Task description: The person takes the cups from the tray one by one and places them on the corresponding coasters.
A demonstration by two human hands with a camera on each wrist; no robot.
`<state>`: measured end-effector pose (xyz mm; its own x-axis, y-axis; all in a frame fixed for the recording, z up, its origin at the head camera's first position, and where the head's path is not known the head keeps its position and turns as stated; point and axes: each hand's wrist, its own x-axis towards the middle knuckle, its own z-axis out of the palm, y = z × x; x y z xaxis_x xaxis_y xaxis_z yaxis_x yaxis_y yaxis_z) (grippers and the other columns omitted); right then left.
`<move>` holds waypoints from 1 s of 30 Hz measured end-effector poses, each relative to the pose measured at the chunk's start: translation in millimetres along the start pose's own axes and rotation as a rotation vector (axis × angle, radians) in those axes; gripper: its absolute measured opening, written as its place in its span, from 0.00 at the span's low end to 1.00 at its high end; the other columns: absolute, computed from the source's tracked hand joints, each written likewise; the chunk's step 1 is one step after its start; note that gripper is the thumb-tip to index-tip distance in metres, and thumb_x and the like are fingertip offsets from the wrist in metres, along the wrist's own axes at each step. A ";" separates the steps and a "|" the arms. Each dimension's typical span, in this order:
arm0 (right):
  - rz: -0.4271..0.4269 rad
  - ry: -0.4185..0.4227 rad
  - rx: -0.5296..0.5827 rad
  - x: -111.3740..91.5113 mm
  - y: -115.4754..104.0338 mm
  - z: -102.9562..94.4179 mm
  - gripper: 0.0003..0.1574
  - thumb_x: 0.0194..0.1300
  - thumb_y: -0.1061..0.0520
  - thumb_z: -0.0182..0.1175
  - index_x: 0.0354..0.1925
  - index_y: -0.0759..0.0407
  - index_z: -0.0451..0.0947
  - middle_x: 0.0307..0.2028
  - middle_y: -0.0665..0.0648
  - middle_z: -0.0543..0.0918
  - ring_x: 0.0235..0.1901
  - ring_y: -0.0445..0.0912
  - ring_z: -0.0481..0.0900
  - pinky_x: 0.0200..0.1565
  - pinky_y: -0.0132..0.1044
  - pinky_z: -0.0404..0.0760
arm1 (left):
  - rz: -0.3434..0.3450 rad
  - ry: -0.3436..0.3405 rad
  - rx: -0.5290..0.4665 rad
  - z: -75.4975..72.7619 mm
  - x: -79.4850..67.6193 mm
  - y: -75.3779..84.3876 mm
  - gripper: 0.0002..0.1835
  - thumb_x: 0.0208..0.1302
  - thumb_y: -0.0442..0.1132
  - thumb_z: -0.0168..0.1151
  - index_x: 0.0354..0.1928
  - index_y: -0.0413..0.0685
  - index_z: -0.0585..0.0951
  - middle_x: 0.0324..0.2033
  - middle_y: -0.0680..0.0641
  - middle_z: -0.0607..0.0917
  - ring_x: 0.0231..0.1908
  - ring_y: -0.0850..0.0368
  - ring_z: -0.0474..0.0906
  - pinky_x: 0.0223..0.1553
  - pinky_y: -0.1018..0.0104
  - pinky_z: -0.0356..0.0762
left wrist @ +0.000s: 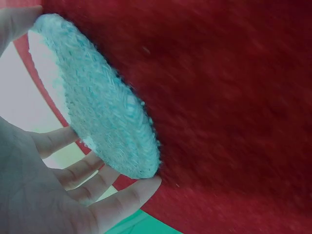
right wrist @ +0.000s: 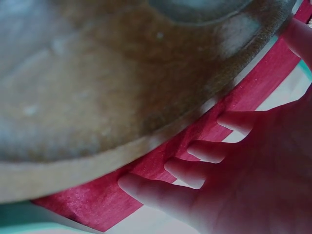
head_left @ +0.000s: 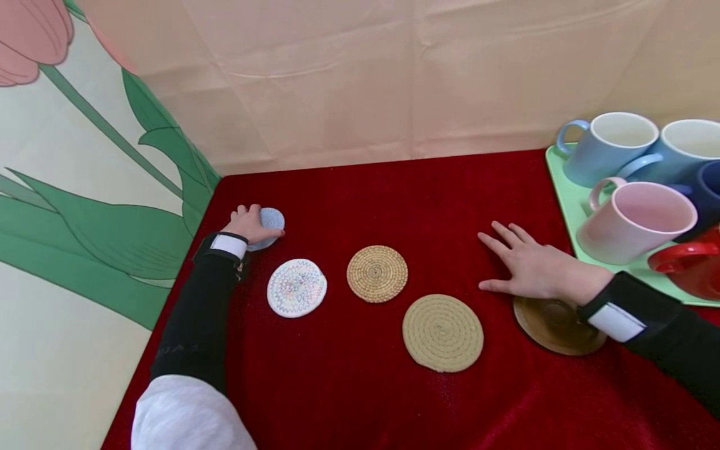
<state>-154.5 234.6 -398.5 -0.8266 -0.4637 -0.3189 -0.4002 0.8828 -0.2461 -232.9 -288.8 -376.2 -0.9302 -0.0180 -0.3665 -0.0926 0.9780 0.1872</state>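
Note:
At the far left of the table, my left hand (head_left: 247, 226) holds a light blue round coaster (head_left: 271, 220) by its edges. In the left wrist view the coaster (left wrist: 100, 97) lies between the thumb and the other fingers, its weave facing the camera. My right hand (head_left: 531, 269) has its fingers spread, palm down, and holds nothing. Partly hidden under that wrist is a brown round dish (head_left: 554, 334); its rim fills much of the right wrist view. Between the hands lie a white coaster with coloured zigzags (head_left: 296, 288), a woven straw coaster (head_left: 377, 274) and a larger beige coiled one (head_left: 442, 333).
A green tray (head_left: 562, 187) at the right carries several mugs, among them a light blue mug (head_left: 604, 153), a pink mug (head_left: 630, 225) and a red mug (head_left: 694, 269). Dark red cloth (head_left: 349, 381) covers the table. Behind it hangs a beige sheet (head_left: 365, 81).

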 end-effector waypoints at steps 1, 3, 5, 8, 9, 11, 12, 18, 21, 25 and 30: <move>0.000 -0.001 0.001 0.0 -0.1 0.2 0.65 0.61 0.27 0.65 0.78 0.65 0.53 0.75 0.78 0.49 0.71 0.78 0.46 0.52 0.74 0.72 | -0.002 -0.005 -0.002 -0.1 1.6 0.4 0.52 0.65 0.59 0.61 0.75 0.27 0.52 0.65 0.21 0.59 0.67 0.24 0.55 0.63 0.36 0.64; 0.004 -0.002 0.002 -0.1 -0.4 0.5 0.65 0.61 0.27 0.65 0.78 0.65 0.53 0.75 0.78 0.49 0.71 0.78 0.46 0.52 0.75 0.71 | -0.005 -0.008 -0.007 -0.7 3.6 1.7 0.52 0.65 0.59 0.61 0.75 0.27 0.52 0.65 0.21 0.59 0.67 0.25 0.55 0.63 0.35 0.64; 0.006 -0.002 0.002 -0.2 -0.7 0.6 0.65 0.61 0.27 0.65 0.78 0.64 0.53 0.75 0.78 0.49 0.71 0.78 0.46 0.53 0.76 0.70 | -0.009 -0.005 -0.012 -1.0 5.7 2.7 0.52 0.65 0.59 0.61 0.75 0.28 0.52 0.65 0.22 0.59 0.67 0.25 0.55 0.64 0.36 0.64; 0.008 -0.002 0.000 -0.6 -1.0 0.6 0.65 0.61 0.27 0.65 0.78 0.64 0.53 0.75 0.78 0.49 0.71 0.77 0.46 0.53 0.76 0.70 | -0.013 0.006 -0.017 -1.2 8.1 5.6 0.52 0.65 0.59 0.61 0.75 0.29 0.52 0.65 0.22 0.60 0.67 0.26 0.55 0.64 0.36 0.63; 0.006 -0.002 0.000 -0.8 -1.1 0.5 0.65 0.61 0.27 0.65 0.78 0.64 0.53 0.75 0.78 0.49 0.71 0.78 0.46 0.52 0.76 0.70 | -0.013 0.009 -0.021 -1.2 9.1 6.7 0.51 0.65 0.59 0.61 0.75 0.29 0.53 0.65 0.22 0.60 0.67 0.26 0.55 0.64 0.36 0.63; 0.006 -0.002 0.001 -1.3 -1.3 0.4 0.65 0.61 0.28 0.65 0.78 0.64 0.53 0.75 0.78 0.49 0.71 0.78 0.46 0.53 0.76 0.70 | -0.011 0.014 -0.022 -0.7 12.2 8.8 0.51 0.65 0.59 0.61 0.75 0.29 0.53 0.65 0.22 0.60 0.67 0.26 0.56 0.64 0.36 0.63; 0.004 -0.002 0.002 -1.6 -1.5 0.4 0.65 0.61 0.28 0.65 0.78 0.64 0.53 0.75 0.78 0.49 0.71 0.78 0.46 0.52 0.76 0.70 | -0.009 0.015 -0.022 -0.5 13.8 9.9 0.51 0.65 0.59 0.61 0.75 0.29 0.53 0.65 0.22 0.60 0.67 0.26 0.56 0.64 0.36 0.64; 0.001 -0.004 0.008 -4.5 -1.9 0.5 0.65 0.61 0.27 0.64 0.78 0.64 0.53 0.75 0.78 0.49 0.71 0.78 0.46 0.53 0.76 0.70 | 0.007 0.021 -0.013 0.2 25.8 16.9 0.52 0.64 0.60 0.62 0.75 0.30 0.54 0.65 0.22 0.61 0.67 0.26 0.57 0.64 0.37 0.65; 0.002 0.000 0.008 -5.5 -2.3 0.3 0.65 0.61 0.28 0.64 0.78 0.64 0.53 0.75 0.78 0.49 0.71 0.77 0.46 0.53 0.76 0.69 | 0.000 0.022 -0.010 -1.7 29.5 20.1 0.51 0.64 0.59 0.62 0.75 0.30 0.54 0.65 0.23 0.61 0.67 0.26 0.57 0.64 0.37 0.65; 0.004 0.001 0.011 -6.5 -2.8 -0.2 0.65 0.62 0.28 0.64 0.78 0.64 0.53 0.75 0.77 0.49 0.72 0.77 0.46 0.53 0.77 0.68 | -0.016 0.022 -0.020 -5.5 29.4 24.4 0.51 0.64 0.59 0.62 0.75 0.30 0.54 0.65 0.23 0.61 0.67 0.26 0.57 0.64 0.36 0.64; 0.000 0.002 0.009 -7.3 -4.1 -0.6 0.64 0.62 0.28 0.64 0.78 0.64 0.53 0.75 0.78 0.49 0.71 0.78 0.46 0.54 0.77 0.68 | -0.022 0.027 -0.029 -5.9 28.8 25.2 0.51 0.65 0.58 0.63 0.75 0.31 0.54 0.67 0.23 0.60 0.68 0.26 0.55 0.65 0.36 0.64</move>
<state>-147.0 234.4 -394.6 -0.8273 -0.4635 -0.3174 -0.3967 0.8821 -0.2540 -264.0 -265.9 -376.7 -0.9370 -0.0457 -0.3464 -0.1234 0.9708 0.2057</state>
